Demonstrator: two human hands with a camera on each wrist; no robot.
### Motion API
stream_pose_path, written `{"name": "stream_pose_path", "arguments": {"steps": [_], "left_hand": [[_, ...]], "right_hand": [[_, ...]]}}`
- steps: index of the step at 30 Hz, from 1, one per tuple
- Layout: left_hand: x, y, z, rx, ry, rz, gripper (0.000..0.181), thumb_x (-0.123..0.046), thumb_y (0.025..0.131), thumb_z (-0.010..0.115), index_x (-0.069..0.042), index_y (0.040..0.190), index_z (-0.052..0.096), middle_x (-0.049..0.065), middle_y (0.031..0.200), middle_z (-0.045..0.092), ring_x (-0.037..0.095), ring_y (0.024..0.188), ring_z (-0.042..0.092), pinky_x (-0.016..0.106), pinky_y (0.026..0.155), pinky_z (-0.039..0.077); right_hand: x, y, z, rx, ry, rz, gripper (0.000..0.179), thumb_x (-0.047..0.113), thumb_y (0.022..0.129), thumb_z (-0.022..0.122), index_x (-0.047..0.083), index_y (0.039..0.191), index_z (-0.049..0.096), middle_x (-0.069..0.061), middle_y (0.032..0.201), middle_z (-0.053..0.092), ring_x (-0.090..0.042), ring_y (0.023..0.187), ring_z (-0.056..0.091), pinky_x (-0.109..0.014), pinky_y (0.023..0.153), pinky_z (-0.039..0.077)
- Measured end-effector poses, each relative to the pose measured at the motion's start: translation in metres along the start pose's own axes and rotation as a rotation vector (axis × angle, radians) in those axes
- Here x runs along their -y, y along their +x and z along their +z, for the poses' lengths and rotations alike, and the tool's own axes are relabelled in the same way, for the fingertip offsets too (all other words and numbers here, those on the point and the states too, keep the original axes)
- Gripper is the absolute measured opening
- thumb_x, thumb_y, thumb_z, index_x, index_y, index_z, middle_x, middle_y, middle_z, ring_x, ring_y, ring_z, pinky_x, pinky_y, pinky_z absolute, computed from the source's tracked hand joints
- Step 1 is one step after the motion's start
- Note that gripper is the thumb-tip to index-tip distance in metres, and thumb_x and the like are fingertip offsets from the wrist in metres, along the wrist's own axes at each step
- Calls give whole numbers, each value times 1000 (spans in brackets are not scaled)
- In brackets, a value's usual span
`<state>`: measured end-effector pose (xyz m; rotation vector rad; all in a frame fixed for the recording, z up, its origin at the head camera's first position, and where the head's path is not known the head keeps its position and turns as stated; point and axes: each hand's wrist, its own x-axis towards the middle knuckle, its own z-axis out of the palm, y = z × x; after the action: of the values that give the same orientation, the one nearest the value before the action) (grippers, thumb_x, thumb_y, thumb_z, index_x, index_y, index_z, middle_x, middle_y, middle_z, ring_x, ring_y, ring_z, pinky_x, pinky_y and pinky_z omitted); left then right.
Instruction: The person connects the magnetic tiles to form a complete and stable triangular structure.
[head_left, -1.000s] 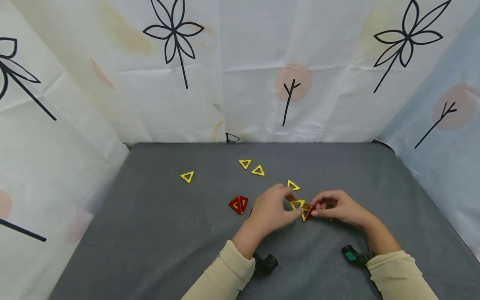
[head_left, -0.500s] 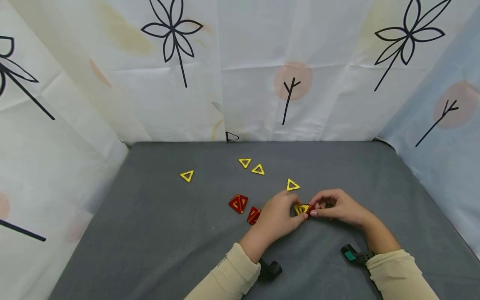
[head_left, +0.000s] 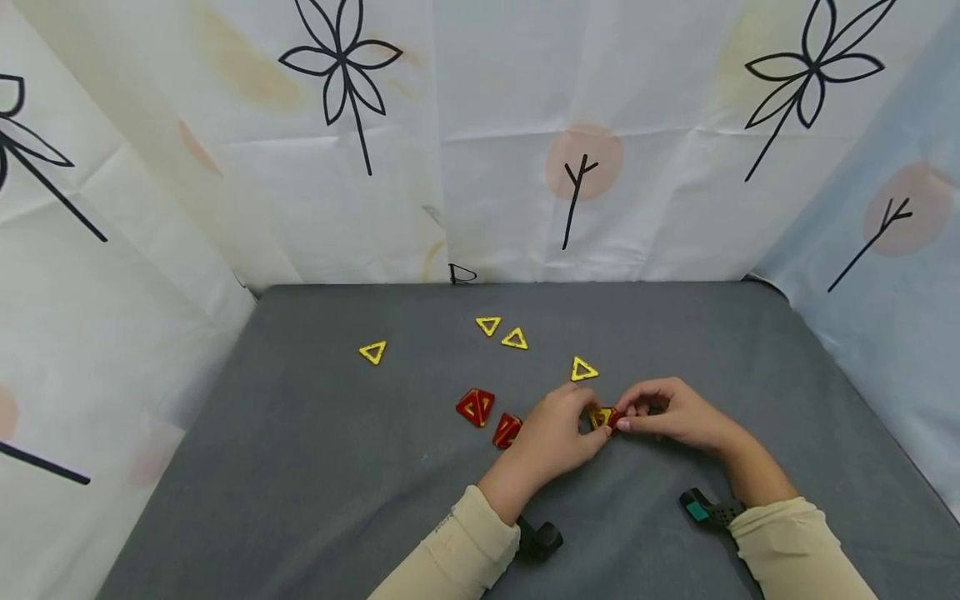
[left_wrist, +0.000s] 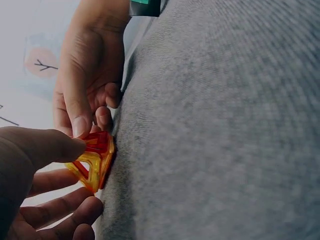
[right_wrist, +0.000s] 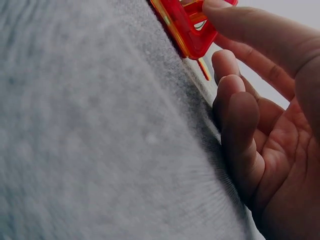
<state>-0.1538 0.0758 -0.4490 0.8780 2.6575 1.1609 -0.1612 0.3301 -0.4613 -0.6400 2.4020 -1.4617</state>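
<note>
Between both hands stands a small pyramid of translucent triangular tiles point(head_left: 602, 418), yellow on one side and red on the other. My left hand point(head_left: 551, 429) holds its yellow side; in the left wrist view the thumb is at the top of the yellow tile point(left_wrist: 91, 170) and the fingers lie below. My right hand point(head_left: 678, 417) pinches the red side, and its thumb presses the red tile point(right_wrist: 197, 42) in the right wrist view. Just left of my left hand sits a red pyramid point(head_left: 507, 431), partly covered by that hand. Another red pyramid point(head_left: 476, 407) is farther left.
Loose yellow triangles lie on the grey cloth point(head_left: 300, 467): one point(head_left: 583, 369) beyond my left hand, two farther back including this triangle point(head_left: 515, 338), and one point(head_left: 372, 352) at left. A patterned white curtain point(head_left: 510, 167) encloses the table's back and sides.
My left hand moved slightly right and down, bringing the yellow tile against the red piece. The red pyramid beside it came into view. The right hand stayed nearly in place.
</note>
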Motion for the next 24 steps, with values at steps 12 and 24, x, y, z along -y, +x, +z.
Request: {"name": "stream_pose_path", "arguments": {"steps": [12,24], "left_hand": [[-1,1,-3,26,-7,-50,25,-29,94,84,-13,111,77,-2,95,69,6,75,53,19,66,45],[-5,-2,-6,38,-9,-48,26,-32,95,82,-14,114,76,-2,102,71,5,80,56,19,70,49]], "right_hand": [[1,2,-1,0,-19,-9,12,6,98,76,9,109,78,-3,85,71,-14,61,55,-33,51,50],[1,0,0,8,-14,-15,12,5,97,76,9,109,78,-2,85,71,-14,63,57,-33,52,51]]}}
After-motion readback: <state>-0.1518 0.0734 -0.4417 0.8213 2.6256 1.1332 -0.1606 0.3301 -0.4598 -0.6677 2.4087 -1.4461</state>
